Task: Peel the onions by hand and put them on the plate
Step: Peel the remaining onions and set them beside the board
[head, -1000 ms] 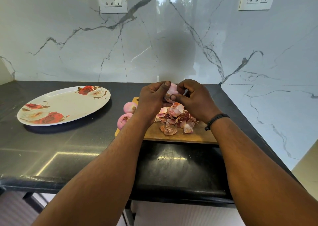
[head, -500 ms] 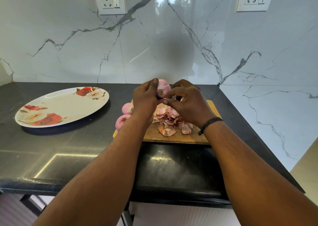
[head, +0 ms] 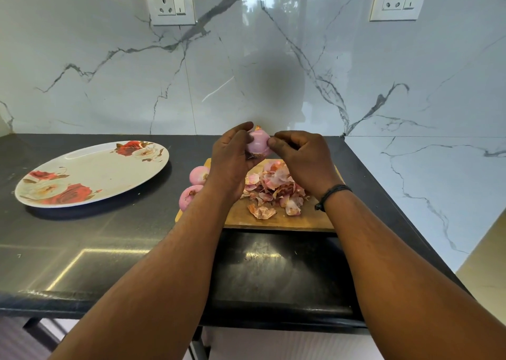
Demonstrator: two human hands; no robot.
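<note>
the onion (head: 258, 146) is up in the air in the middle of the frame, held between both hands, above the far edge of the cutting board (head: 276, 218). it looks mostly pink and smooth, with a bit of dry skin at its top and a rooty end low down, so its long way runs nearly up and down. the left hand (head: 232, 162) curls around its left side and grips it. the right hand (head: 301, 159) is curled too, and its fingertips pinch at the onion's right side, where the skin may come off next, i think.

the plate (head: 93, 172) with red roses lies to the left of the frame, well apart from the hands. nothing is on it. the left hand is the nearer one to it, so that hand would likely carry the onion over.

two more onions (head: 195, 185) sit at the left edge of the board, just below the left hand. a pile of peels (head: 273, 190) lies on the board under the right hand. the board rests on the dark counter (head: 109, 239).
</note>
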